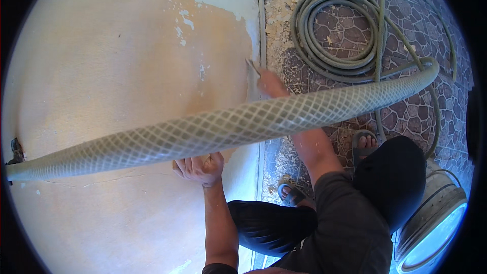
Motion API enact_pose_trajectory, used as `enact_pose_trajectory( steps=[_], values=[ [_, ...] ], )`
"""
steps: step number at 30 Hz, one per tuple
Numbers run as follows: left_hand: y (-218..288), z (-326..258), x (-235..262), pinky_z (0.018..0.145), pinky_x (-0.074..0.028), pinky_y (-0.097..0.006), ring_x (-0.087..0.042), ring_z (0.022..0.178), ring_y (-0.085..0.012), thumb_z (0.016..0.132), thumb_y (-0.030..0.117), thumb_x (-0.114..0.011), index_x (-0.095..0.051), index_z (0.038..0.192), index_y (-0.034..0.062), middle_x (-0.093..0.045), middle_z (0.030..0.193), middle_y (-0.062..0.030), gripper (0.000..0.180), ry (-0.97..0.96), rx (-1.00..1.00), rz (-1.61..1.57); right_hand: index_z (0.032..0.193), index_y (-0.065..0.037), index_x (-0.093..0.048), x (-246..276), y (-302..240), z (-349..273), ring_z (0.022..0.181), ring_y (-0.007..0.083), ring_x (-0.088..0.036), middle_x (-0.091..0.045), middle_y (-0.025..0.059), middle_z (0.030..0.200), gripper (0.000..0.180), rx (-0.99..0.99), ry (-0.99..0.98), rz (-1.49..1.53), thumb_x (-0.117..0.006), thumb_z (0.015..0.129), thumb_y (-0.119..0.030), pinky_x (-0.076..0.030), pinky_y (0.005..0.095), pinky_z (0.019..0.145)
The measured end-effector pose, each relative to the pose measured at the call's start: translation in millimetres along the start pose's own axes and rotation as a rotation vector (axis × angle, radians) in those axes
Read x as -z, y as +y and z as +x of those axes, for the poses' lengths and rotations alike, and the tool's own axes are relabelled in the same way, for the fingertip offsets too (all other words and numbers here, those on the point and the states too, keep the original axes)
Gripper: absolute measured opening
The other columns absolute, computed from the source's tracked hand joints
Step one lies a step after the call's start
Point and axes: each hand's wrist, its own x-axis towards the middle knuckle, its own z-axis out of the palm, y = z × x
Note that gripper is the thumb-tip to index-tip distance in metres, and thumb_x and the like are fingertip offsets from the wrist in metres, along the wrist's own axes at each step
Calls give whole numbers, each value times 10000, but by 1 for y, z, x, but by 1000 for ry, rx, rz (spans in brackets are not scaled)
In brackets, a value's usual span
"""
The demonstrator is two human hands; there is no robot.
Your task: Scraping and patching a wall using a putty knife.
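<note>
The left hand (199, 168) presses flat on the wall (111, 61), fingers together, just below the braided hose (228, 124). Above the hose, the right hand (270, 83) grips a scraper (252, 66), blade at the wall's peeling paint edge. Coiled hose (335, 35) lies on the floor beyond.

Your left hand (199, 168) presses flat against the peach wall (111, 71). Your right hand (271, 83) holds a scraper (252, 66) at the peeling paint edge. A braided hose (228, 124) crosses in front.
</note>
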Motion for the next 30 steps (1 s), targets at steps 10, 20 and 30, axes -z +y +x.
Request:
enact_pose_trajectory(
  steps=[10,20,30],
  values=[
    [10,7,-1,860,-413,-399,-667,927,-264,812,144,-698,-704,857,87,-727,865,-36,74,4,-2,-48,1359,-59,-590,12,20,65,1091,448,-657,-665,303,1178,466,39,98,-49,-515,899,-87,-523,505,945],
    [8,3,-3,883,-433,-393,-669,937,-271,836,157,-706,-711,882,82,-724,869,-39,88,8,-47,-81,1248,-70,-659,19,8,92,1174,465,-612,-662,269,1212,348,6,79,-145,-471,959,-122,-499,541,970],
    [1,-1,2,885,-437,-390,-670,957,-254,848,155,-700,-724,917,89,-733,899,-25,99,-20,-27,-73,1373,-144,-596,2,-27,47,1133,466,-630,-665,283,1197,447,-83,181,-106,-473,945,-103,-498,533,987]
  ],
)
